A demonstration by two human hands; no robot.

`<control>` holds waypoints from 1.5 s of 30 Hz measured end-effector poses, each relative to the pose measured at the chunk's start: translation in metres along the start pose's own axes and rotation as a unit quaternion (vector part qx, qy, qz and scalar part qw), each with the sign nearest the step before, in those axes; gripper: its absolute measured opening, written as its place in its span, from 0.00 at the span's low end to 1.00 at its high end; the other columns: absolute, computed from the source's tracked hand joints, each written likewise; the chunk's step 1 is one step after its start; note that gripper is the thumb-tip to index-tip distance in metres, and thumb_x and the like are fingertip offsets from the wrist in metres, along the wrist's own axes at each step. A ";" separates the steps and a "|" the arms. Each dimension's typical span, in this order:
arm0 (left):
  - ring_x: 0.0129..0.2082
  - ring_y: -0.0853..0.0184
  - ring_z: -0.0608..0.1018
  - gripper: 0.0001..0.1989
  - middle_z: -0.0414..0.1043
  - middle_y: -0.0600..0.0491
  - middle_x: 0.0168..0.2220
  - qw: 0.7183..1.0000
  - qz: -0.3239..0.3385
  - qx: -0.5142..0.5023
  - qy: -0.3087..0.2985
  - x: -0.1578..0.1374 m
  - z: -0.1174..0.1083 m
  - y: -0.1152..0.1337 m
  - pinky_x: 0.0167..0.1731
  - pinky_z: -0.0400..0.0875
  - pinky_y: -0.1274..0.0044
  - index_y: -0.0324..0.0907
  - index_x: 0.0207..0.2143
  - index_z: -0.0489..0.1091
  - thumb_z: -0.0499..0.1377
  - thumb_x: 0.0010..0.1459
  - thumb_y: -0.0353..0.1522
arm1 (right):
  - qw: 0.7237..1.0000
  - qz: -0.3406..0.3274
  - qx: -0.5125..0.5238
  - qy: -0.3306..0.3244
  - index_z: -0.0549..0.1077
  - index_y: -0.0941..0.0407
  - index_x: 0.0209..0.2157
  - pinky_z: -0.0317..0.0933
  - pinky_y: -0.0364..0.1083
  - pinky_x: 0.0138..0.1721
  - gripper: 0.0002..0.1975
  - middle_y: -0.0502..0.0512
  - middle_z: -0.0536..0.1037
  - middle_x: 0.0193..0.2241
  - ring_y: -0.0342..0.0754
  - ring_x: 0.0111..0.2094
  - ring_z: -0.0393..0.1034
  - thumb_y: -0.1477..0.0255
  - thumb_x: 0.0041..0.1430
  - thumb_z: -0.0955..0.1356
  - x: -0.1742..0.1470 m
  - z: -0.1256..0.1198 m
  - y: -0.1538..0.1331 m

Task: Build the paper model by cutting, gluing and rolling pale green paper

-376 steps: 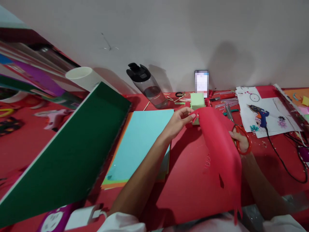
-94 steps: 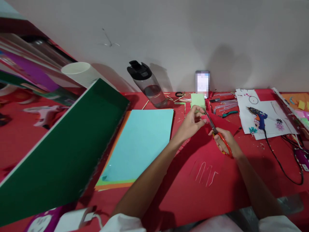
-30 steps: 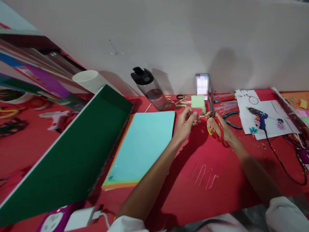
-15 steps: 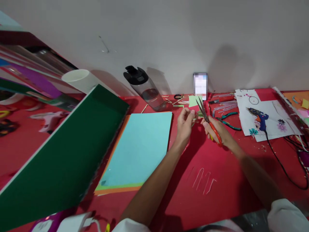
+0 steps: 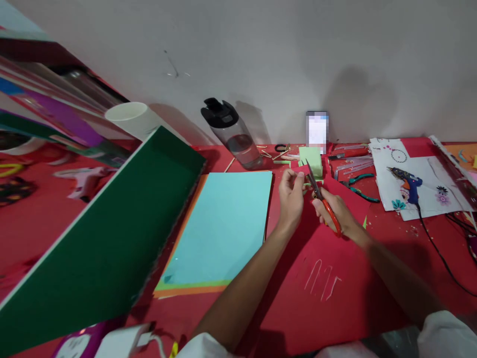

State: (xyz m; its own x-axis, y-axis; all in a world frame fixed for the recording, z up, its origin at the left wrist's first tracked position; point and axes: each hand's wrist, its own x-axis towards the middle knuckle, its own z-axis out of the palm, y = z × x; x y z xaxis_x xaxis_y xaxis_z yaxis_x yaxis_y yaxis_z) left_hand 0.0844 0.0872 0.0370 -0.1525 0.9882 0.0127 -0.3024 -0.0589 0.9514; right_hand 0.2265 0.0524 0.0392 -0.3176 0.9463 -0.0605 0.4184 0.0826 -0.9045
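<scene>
My right hand (image 5: 334, 213) is closed round the orange-red handles of a pair of scissors (image 5: 314, 181). Their dark blades point up and away, with the tips slightly apart. My left hand (image 5: 292, 195) pinches a small piece of red paper (image 5: 301, 169) just left of the blades; fingers partly cover it. Thin green bits show between the two hands, too small to make out. Beyond the blades lies a light green paper pad (image 5: 311, 158). Under my forearms, a red sheet (image 5: 316, 248) carries pale drawn lines (image 5: 323, 279).
Left of my arm lies a stack of coloured paper (image 5: 231, 219), light blue on top. A green board (image 5: 112, 219) leans beside it. Behind stand a water bottle (image 5: 238, 139) and a phone (image 5: 317, 132). Pliers (image 5: 359, 186) and a blue glue gun (image 5: 408, 184) lie right.
The view has shifted slightly, so things sit a little further right. A red paper piece now shows clearly in my left fingers, and more of the green pad is visible. The scissors stay in my right hand.
</scene>
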 end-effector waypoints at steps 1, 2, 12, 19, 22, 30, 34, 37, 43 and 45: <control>0.27 0.72 0.69 0.13 0.63 0.58 0.31 1.000 0.000 -0.002 0.000 0.000 0.000 0.001 0.29 0.71 0.79 0.46 0.32 0.58 0.59 0.66 0.39 | 1.000 0.002 0.007 0.000 0.67 0.51 0.40 0.57 0.44 0.24 0.16 0.48 0.73 0.24 0.45 0.21 0.69 0.52 0.72 0.63 0.000 0.001 0.000; 0.26 0.73 0.69 0.13 0.62 0.58 0.30 1.000 0.001 -0.003 0.001 -0.001 0.000 0.001 0.30 0.71 0.79 0.46 0.32 0.58 0.59 0.67 0.38 | 1.000 0.005 0.012 -0.001 0.67 0.51 0.40 0.57 0.44 0.24 0.17 0.48 0.73 0.24 0.45 0.21 0.69 0.52 0.72 0.63 -0.001 0.001 0.001; 0.27 0.73 0.67 0.13 0.59 0.58 0.30 0.999 0.025 0.028 -0.002 -0.001 -0.002 0.004 0.31 0.71 0.79 0.46 0.31 0.57 0.59 0.66 0.37 | 0.999 0.013 0.034 0.004 0.67 0.52 0.39 0.59 0.42 0.22 0.18 0.47 0.73 0.24 0.44 0.21 0.70 0.51 0.71 0.64 -0.002 0.003 0.000; 0.27 0.73 0.68 0.12 0.59 0.58 0.30 1.000 0.018 0.021 -0.005 -0.002 -0.002 0.006 0.32 0.73 0.79 0.46 0.32 0.56 0.58 0.65 0.36 | 0.999 0.010 0.049 0.010 0.68 0.51 0.39 0.59 0.42 0.22 0.19 0.47 0.73 0.23 0.44 0.21 0.70 0.49 0.70 0.64 -0.002 0.004 -0.001; 0.27 0.73 0.68 0.12 0.59 0.57 0.30 1.000 0.020 0.020 -0.004 -0.001 -0.002 0.005 0.32 0.74 0.79 0.46 0.32 0.57 0.59 0.65 0.36 | 0.999 0.012 0.046 0.009 0.68 0.51 0.39 0.59 0.42 0.22 0.20 0.47 0.72 0.23 0.44 0.21 0.68 0.49 0.70 0.65 -0.002 0.004 0.000; 0.27 0.73 0.67 0.13 0.58 0.58 0.30 0.999 0.024 0.021 -0.006 0.000 -0.003 0.004 0.32 0.74 0.79 0.46 0.31 0.56 0.59 0.65 0.36 | 0.998 0.025 0.051 0.026 0.70 0.51 0.42 0.58 0.43 0.21 0.20 0.47 0.71 0.23 0.44 0.20 0.65 0.48 0.69 0.65 -0.002 0.008 0.006; 0.27 0.73 0.68 0.13 0.60 0.59 0.30 0.999 0.020 0.028 -0.009 0.000 -0.004 0.006 0.32 0.74 0.79 0.46 0.32 0.56 0.59 0.64 0.38 | 0.998 0.021 0.049 0.025 0.70 0.51 0.41 0.57 0.43 0.21 0.21 0.47 0.70 0.22 0.44 0.20 0.64 0.48 0.68 0.66 -0.001 0.007 0.006; 0.26 0.73 0.69 0.13 0.60 0.59 0.30 0.999 0.013 0.025 -0.022 0.001 -0.005 0.008 0.31 0.74 0.78 0.46 0.32 0.56 0.59 0.64 0.37 | 0.999 0.015 0.045 0.017 0.69 0.51 0.38 0.56 0.43 0.21 0.21 0.47 0.70 0.23 0.43 0.20 0.63 0.48 0.69 0.65 0.000 0.004 0.005; 0.27 0.73 0.69 0.12 0.64 0.58 0.31 0.999 0.020 -0.005 -0.049 0.003 -0.009 0.010 0.30 0.72 0.80 0.46 0.32 0.61 0.61 0.64 0.37 | 1.000 0.003 0.030 -0.001 0.66 0.51 0.36 0.55 0.42 0.21 0.19 0.47 0.70 0.23 0.43 0.20 0.62 0.50 0.70 0.65 0.000 -0.003 0.002; 0.28 0.73 0.70 0.11 0.66 0.57 0.32 0.998 0.029 -0.006 -0.050 0.004 -0.010 0.010 0.30 0.72 0.80 0.45 0.33 0.63 0.62 0.65 0.37 | 1.000 0.002 0.029 -0.008 0.67 0.51 0.37 0.55 0.42 0.22 0.19 0.46 0.69 0.23 0.43 0.20 0.63 0.50 0.70 0.65 0.000 -0.004 0.000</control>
State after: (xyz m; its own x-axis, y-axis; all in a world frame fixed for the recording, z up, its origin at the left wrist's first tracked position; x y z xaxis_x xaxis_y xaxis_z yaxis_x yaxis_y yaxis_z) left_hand 0.0710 0.0896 0.0437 -0.0759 0.9922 0.0985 -0.3067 -0.1173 0.9445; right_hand 0.2305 0.0537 0.0406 -0.3294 0.9415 -0.0705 0.3693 0.0598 -0.9274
